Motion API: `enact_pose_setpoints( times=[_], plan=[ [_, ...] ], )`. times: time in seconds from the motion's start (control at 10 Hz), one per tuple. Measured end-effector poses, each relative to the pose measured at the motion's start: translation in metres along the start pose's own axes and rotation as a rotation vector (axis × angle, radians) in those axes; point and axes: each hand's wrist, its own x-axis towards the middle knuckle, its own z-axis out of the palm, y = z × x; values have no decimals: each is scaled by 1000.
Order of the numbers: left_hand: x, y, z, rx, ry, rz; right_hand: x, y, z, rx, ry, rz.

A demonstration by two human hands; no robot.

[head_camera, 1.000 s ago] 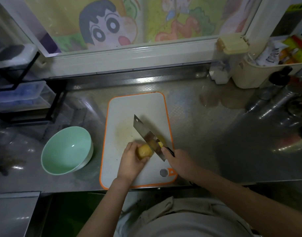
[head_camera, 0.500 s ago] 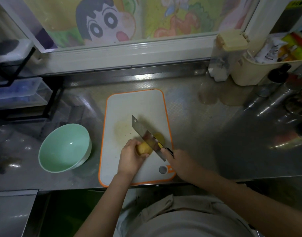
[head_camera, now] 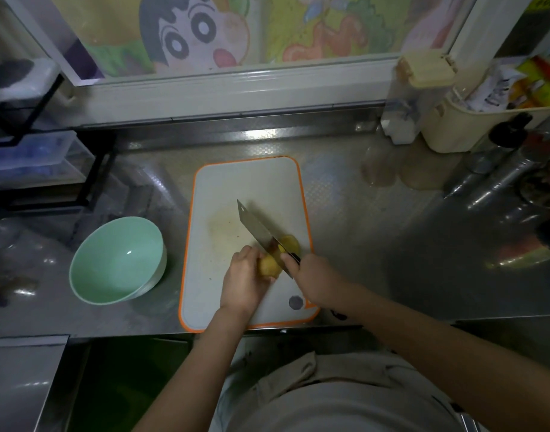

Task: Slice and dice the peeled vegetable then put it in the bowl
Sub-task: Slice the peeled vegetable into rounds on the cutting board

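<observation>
Slicing is under way and it looks like early days: the right hand (head_camera: 311,280) is wrapped round the dark handle of the cleaver (head_camera: 256,230), and the blade stands on edge in the peeled vegetable (head_camera: 269,266). The vegetable sits on the cutting board (head_camera: 248,182), tucked under the left hand (head_camera: 244,280), whose fingers are curled over its near end to pin it down. On the far side of the blade, just off the right hand's knuckles, a yellow cut-off portion (head_camera: 291,244) lies on the board; whether that is one slice or several I cannot tell. No dice anywhere that I can see. Out past the back of the left hand sits the green bowl (head_camera: 117,260), well apart from the board's action, with nothing showing in it. So most of the slicing, all the dicing and the transfer are left, I'd say. The vegetable's long axis seems to run from the left palm diagonally away towards the right hand's side, crossing the blade roughly square, its free end pointing away from the person.
</observation>
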Motion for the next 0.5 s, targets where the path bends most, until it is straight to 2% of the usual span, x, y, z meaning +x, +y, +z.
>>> enact_pose_setpoints(
  times=[0.2,0.3,0.4,0.5],
  plan=[
    [1,-2,-2,2,-9,9,-1,-9,-9,43,-51,-7],
    [2,-4,-3,-69,23,-49,-12,-2,-8,5,-74,-28],
    [6,-4,-4,-104,12,-58,-24,11,-10,143,-51,121],
    [7,-2,-5,-59,-22,-34,-22,26,-4,-90,-55,28]
  ],
)
